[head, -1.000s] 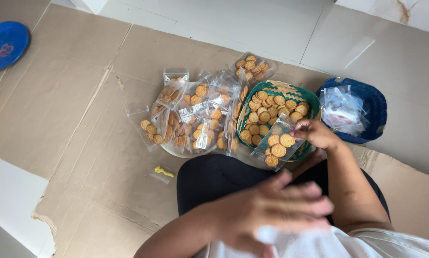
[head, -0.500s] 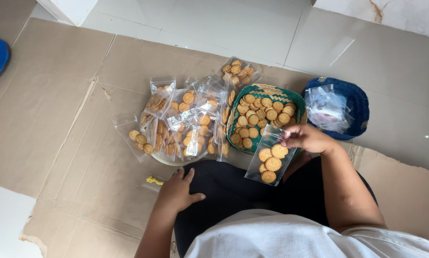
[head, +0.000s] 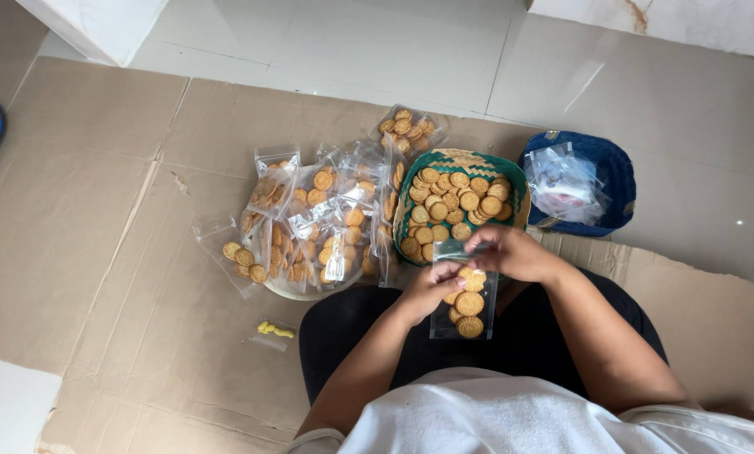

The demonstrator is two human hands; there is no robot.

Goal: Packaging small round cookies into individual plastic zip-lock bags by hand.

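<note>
Hands meeting over a small clear plastic bag (head: 464,303) of round golden biscuits, held above the lap. Left hand (head: 432,288) grips the bag's left edge near its top, fingers closed on the plastic; right hand (head: 510,252) pinches the bag's open mouth from above, fingers likewise closed on it. Just beyond the hands sits a green woven basket (head: 520,195) filled with loose biscuits. To its left, a heap of filled clear bags (head: 318,223) lies on flattened brown cardboard (head: 100,252). A blue woven basket (head: 616,181) holding empty clear bags stands to the right. A small yellow piece (head: 274,330) lies near the left knee.
</note>
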